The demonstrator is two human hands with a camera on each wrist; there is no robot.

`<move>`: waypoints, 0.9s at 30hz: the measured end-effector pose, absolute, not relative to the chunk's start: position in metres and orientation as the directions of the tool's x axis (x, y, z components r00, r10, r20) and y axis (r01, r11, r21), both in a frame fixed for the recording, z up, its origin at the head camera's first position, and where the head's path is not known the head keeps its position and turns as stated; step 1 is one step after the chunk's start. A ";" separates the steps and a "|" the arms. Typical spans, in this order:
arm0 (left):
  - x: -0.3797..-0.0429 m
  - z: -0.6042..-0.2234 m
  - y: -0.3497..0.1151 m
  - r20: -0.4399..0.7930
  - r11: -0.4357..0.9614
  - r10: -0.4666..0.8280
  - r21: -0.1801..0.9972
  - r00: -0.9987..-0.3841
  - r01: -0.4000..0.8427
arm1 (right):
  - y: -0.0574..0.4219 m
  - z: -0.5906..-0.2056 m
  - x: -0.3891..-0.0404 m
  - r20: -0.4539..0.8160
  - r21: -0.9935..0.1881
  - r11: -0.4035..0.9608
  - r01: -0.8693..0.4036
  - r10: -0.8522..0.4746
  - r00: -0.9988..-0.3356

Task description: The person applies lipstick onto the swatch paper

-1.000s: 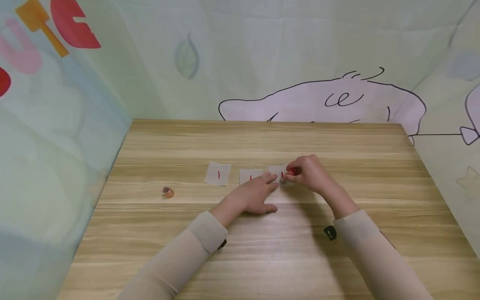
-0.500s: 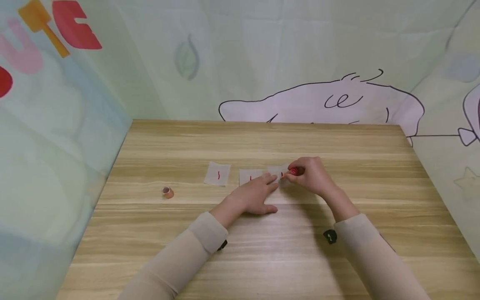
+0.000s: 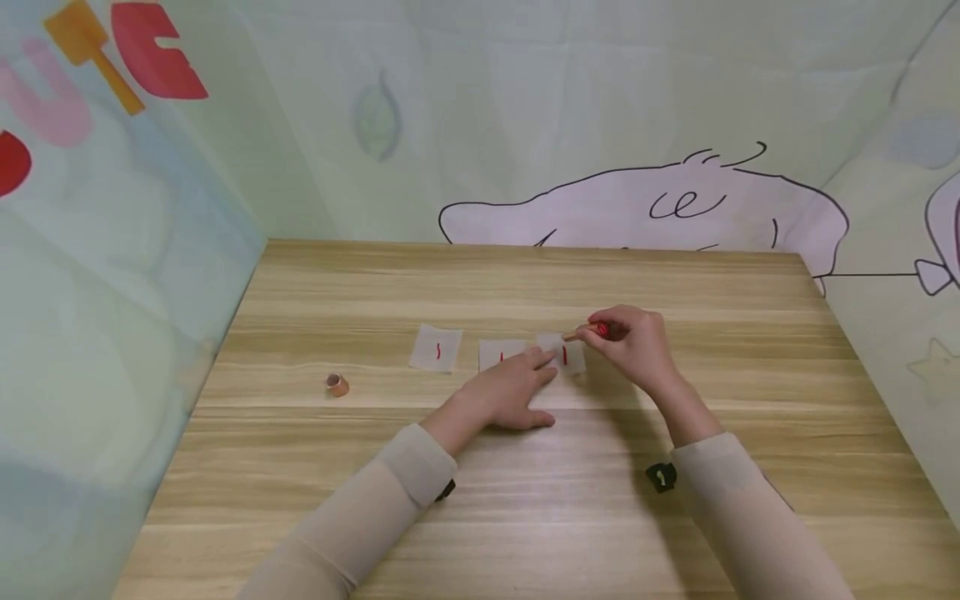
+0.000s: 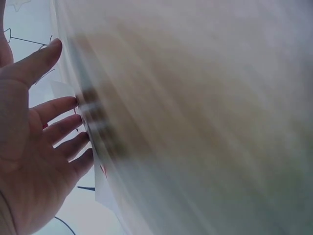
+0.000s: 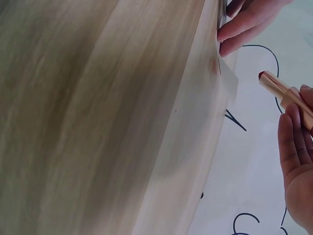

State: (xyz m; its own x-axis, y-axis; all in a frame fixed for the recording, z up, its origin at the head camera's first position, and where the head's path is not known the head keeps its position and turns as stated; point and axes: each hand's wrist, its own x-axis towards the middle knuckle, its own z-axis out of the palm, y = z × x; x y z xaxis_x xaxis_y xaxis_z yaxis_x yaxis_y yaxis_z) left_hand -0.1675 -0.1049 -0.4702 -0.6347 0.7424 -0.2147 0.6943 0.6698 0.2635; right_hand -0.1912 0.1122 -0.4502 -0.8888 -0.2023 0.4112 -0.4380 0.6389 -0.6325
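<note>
My right hand [image 3: 636, 346] pinches an uncapped lipstick [image 5: 278, 86] by its gold tube, its red tip pointing left, just above the right white paper square [image 3: 576, 358]. A short, thick red stroke [image 3: 565, 356] marks that square. Flat on the table, my left hand [image 3: 508, 390] rests with straight, slightly spread fingers over the edges of the right square and the middle paper square [image 3: 491, 350], hiding part of both. The middle one also bears a red stroke. To the left, a third paper square [image 3: 426, 357] carries a thin, wavy red line.
The lipstick's copper-coloured cap [image 3: 337, 386] lies on its side at the left of the wooden table [image 3: 525, 292]. A printed cloth [image 3: 300, 150] stands behind the table's back edge and along its sides. Small black straps show under both sleeves.
My right hand has lifted the lipstick off the right paper square and drawn back up and to the right, uncovering the red stroke. The left hand has stayed in place.
</note>
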 end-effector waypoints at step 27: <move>-0.170 -0.450 -0.126 0.034 0.684 0.700 0.259 -0.714 0.682 | 0.104 -0.453 -0.188 0.405 -0.698 0.577 -0.424 -0.170 -0.898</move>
State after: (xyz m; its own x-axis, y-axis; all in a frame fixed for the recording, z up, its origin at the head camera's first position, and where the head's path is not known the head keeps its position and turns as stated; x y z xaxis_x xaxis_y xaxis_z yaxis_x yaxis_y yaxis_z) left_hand -0.1703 -0.1262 -0.4497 -0.7138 0.6995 0.0344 0.6824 0.6836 0.2590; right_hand -0.1881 0.1040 -0.4529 -0.8982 -0.1700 0.4053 -0.4242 0.5767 -0.6982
